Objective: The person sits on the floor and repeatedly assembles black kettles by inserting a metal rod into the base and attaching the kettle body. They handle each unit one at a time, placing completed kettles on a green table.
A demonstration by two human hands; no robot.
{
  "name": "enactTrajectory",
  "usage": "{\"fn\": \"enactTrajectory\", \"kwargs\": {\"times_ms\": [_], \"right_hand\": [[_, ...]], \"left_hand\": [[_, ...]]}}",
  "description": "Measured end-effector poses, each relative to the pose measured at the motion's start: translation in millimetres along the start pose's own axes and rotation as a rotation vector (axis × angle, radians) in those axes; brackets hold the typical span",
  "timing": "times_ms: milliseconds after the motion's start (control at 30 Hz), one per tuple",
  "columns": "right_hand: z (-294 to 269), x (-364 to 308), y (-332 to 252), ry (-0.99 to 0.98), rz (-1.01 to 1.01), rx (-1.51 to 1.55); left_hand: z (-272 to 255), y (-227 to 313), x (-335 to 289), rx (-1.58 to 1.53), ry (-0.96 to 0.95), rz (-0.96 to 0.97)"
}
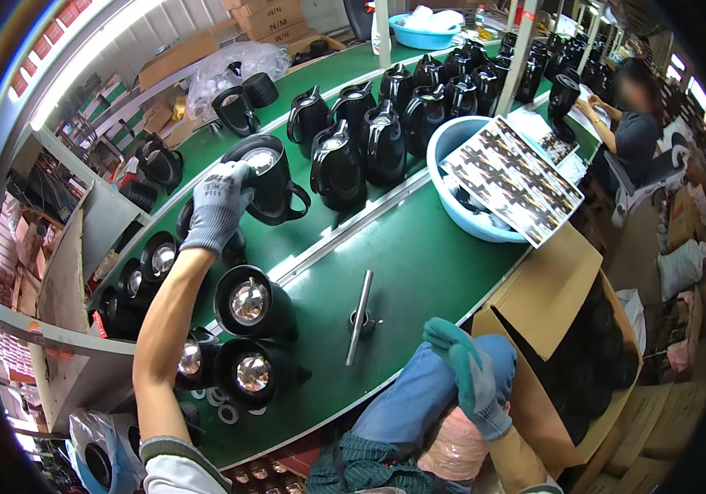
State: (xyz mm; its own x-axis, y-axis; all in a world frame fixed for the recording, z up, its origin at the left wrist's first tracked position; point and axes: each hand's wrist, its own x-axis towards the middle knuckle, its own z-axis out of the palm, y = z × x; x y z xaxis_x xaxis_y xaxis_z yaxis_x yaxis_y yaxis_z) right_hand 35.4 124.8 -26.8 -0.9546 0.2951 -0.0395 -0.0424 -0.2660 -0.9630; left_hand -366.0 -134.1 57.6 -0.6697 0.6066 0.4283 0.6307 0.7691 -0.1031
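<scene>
My left hand [219, 202], in a grey knitted glove, reaches far forward and grips the rim of a black jug [274, 191] with a shiny silver inside. The jug tilts, its open end toward me and its handle to the right. Above my right knee, my right hand [470, 370], in a grey and teal glove, holds nothing, its fingers stretched out. Several black jug bodies with silver insides, among them one body [250, 300], lie near my left forearm. A metal rod [359, 317] with a small dark cylinder at its middle rests on the green bench [328, 296].
Rows of finished-looking black jugs [385, 144] stand along the bench. A blue basin [443, 156] bears a printed sheet [513, 181]. Right of my knee is an open carton [546, 280] with dark parts. White rings [228, 414] lie near the edge. A person [637, 111] sits farther right.
</scene>
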Motion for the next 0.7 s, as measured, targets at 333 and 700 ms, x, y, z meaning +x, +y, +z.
{"fn": "enactTrajectory", "kwargs": {"times_ms": [333,700], "right_hand": [[77.7,36.5,-111.0,-0.044,-0.926,-1.317],[-54.3,-185.8,-62.6,0.261,-0.592,-0.627]], "left_hand": [[-204.3,159.3,-98.7,-0.226,0.083,0.464],[-56.2,203.3,-248.2,-1.348,-0.372,-0.293]]}}
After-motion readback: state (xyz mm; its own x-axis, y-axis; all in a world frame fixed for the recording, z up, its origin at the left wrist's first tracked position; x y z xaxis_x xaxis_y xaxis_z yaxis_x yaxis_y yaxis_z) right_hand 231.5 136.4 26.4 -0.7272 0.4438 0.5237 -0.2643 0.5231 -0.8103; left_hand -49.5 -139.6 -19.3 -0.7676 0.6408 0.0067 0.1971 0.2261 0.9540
